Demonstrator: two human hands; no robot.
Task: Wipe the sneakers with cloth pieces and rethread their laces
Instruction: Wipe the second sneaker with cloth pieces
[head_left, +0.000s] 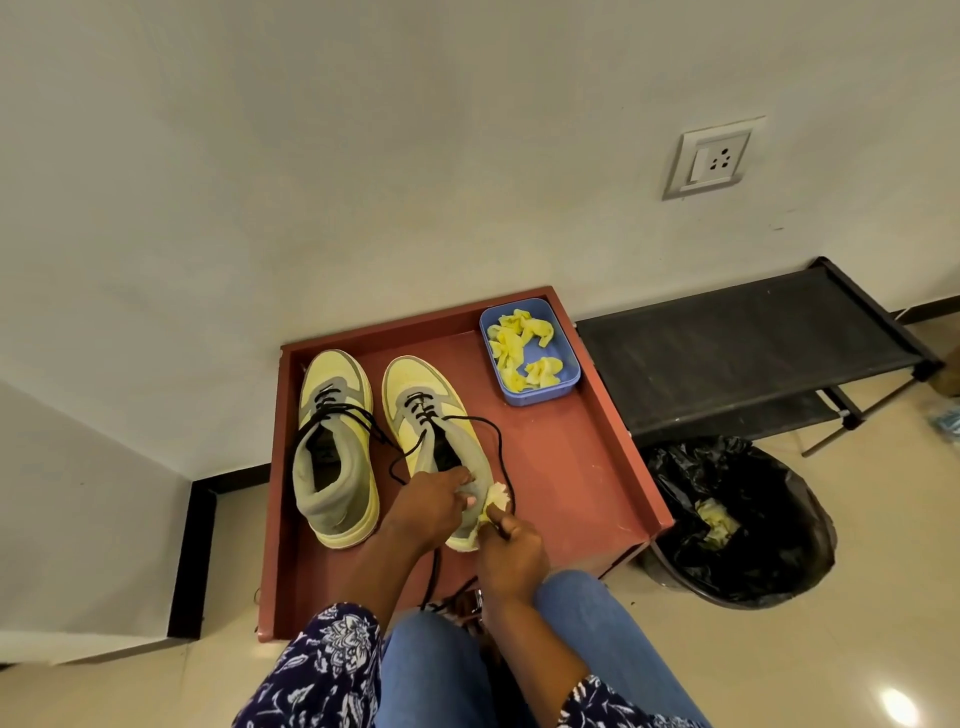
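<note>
A: Where are the shoes?
B: Both on the reddish-brown rimmed tray (582, 467). The yellow-and-grey sneaker with loose black laces (415, 410) lies centre; its twin, the second yellow-and-grey sneaker (335, 447), sits just beside it at nine o'clock.
A: And the hands?
B: The left hand (431, 506) grips the grey heel collar of the centre sneaker. The right hand (511, 551) pinches a crumpled pale yellow cloth piece (496, 499) against that heel.
A: Spare cloths?
B: In the blue plastic box (569, 382) at one o'clock; the black-lined bin (769, 519) stands at three o'clock, off the tray.
</note>
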